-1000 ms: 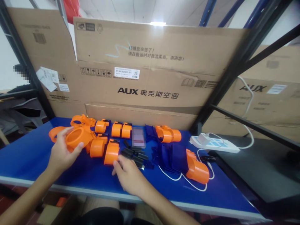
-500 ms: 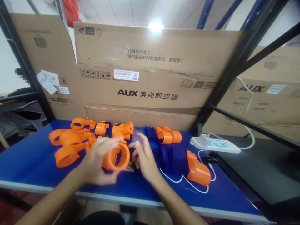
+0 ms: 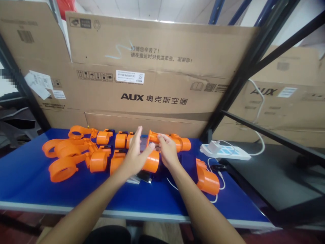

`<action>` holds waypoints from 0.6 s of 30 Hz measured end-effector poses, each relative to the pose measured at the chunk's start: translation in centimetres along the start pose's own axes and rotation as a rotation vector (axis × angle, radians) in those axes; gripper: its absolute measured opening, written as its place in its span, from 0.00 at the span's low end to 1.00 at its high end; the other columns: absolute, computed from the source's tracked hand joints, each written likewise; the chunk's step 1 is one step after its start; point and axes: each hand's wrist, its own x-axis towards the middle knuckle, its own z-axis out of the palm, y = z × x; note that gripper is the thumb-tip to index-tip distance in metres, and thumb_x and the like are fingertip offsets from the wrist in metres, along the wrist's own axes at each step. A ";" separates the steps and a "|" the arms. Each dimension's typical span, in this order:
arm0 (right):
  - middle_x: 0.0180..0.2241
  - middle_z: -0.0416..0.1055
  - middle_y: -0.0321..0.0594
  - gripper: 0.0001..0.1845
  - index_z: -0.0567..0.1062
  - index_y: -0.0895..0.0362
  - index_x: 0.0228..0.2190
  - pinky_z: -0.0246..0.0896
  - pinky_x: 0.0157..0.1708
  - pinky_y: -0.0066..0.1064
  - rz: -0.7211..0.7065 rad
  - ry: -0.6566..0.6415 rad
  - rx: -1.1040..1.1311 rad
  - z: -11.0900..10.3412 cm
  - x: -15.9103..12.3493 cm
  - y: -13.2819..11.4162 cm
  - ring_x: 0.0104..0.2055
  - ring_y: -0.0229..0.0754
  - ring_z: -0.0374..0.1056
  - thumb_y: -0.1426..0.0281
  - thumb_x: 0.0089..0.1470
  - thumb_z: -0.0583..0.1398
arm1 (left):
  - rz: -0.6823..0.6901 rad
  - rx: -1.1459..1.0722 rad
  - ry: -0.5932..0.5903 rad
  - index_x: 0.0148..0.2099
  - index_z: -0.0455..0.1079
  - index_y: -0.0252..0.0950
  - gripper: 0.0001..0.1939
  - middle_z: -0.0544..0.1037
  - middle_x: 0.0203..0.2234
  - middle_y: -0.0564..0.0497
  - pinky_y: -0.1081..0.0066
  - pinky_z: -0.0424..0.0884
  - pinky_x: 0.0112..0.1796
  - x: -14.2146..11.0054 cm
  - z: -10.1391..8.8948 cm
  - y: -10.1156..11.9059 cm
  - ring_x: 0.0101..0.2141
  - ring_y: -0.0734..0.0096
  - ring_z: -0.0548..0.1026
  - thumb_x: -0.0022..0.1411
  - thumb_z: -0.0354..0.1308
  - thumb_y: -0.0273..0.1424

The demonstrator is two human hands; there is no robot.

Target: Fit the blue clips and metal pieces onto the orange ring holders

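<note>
In front of me, my right hand [image 3: 167, 149] pinches an upright orange plastic bracket [image 3: 153, 136] between thumb and fingers. My left hand [image 3: 134, 152] is beside it, fingers stretched upward and thumb reaching across to the bracket's lower edge. An orange ring-shaped part [image 3: 152, 161] shows just under the left thumb; whether it joins the bracket is hidden by the hands. Close to my left wrist lies another orange cuff [image 3: 116, 162]. Dark blue straps [image 3: 188, 166] and an orange cuff [image 3: 208, 181] lie to the right of my right hand.
Several orange ring parts [image 3: 62, 168] cover the left of the blue table [image 3: 83, 196]. A white power strip [image 3: 225, 151] with a plug and white cables is at the right. A phone [image 3: 142, 143] lies partly behind my hands. A cardboard panel [image 3: 152, 81] stands along the back.
Both hands have moved up and away from me. The left hand has released its grip round the orange ring and straightened its fingers; the right hand now grips an orange bracket. The view has shifted slightly.
</note>
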 end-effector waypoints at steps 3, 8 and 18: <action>0.21 0.71 0.33 0.18 0.75 0.56 0.35 0.62 0.21 0.27 -0.006 0.006 0.034 -0.3 -0.1 0.3 0.20 0.37 0.66 0.55 0.52 0.66 | -0.283 -0.392 0.018 0.63 0.67 0.42 0.33 0.71 0.60 0.40 0.55 0.66 0.57 1.2 2.5 -0.8 0.59 0.48 0.70 0.58 0.68 0.45; 0.25 0.74 0.37 0.19 0.77 0.56 0.31 0.61 0.23 0.30 -0.088 0.060 -0.180 -1.2 -0.2 0.9 0.25 0.41 0.67 0.52 0.56 0.62 | -0.527 -0.778 0.018 0.41 0.75 0.34 0.21 0.77 0.28 0.50 0.68 0.72 0.32 1.9 3.7 -2.8 0.27 0.67 0.76 0.52 0.71 0.45; 0.32 0.73 0.39 0.08 0.75 0.55 0.28 0.59 0.43 0.36 -0.385 -0.439 -0.890 -1.6 -1.7 0.9 0.38 0.44 0.66 0.68 0.58 0.60 | -0.532 -0.762 0.363 0.39 0.72 0.34 0.23 0.79 0.29 0.48 0.70 0.71 0.27 3.3 -0.2 -2.0 0.25 0.68 0.77 0.51 0.69 0.48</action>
